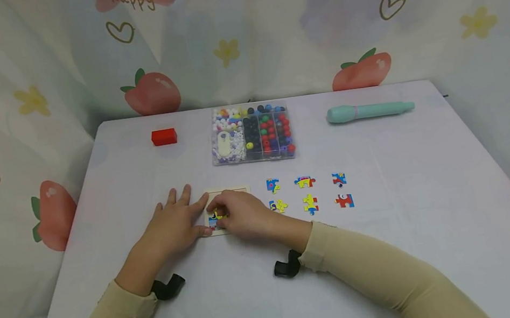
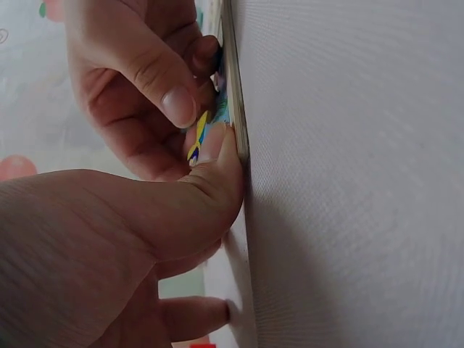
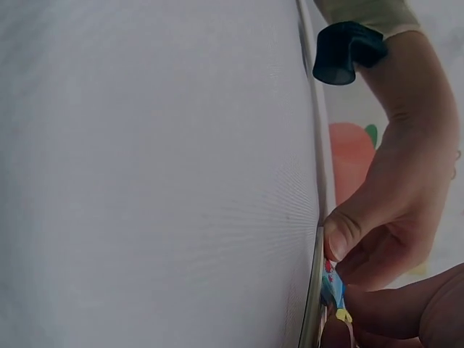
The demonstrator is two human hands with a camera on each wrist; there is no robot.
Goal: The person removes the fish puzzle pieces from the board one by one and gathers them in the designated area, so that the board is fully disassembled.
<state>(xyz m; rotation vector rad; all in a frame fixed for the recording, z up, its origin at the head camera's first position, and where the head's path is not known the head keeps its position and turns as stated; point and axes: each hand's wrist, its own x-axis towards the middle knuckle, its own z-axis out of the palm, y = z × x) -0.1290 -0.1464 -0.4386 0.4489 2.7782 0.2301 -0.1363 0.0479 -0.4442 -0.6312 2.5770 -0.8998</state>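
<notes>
A pale, shallow puzzle frame (image 1: 244, 188) lies in front of me, with coloured puzzle pieces in its left part and much of it hidden under my right hand. My right hand (image 1: 248, 215) pinches a yellow-and-blue puzzle piece (image 2: 200, 138) between thumb and fingers, tilted on edge over the frame. My left hand (image 1: 171, 227) lies at the frame's left side with fingers spread, the thumb touching the near left corner and the index fingertip by the far left corner. To the right, several loose puzzle pieces (image 1: 310, 203) lie in two rows.
Behind the frame lies a clear compartment box (image 1: 255, 158) of beads. A red block (image 1: 164, 137) sits at the back left, and a mint-green tube-shaped object (image 1: 375, 110) at the back right. A patterned curtain (image 1: 266, 32) hangs beyond the table's back edge.
</notes>
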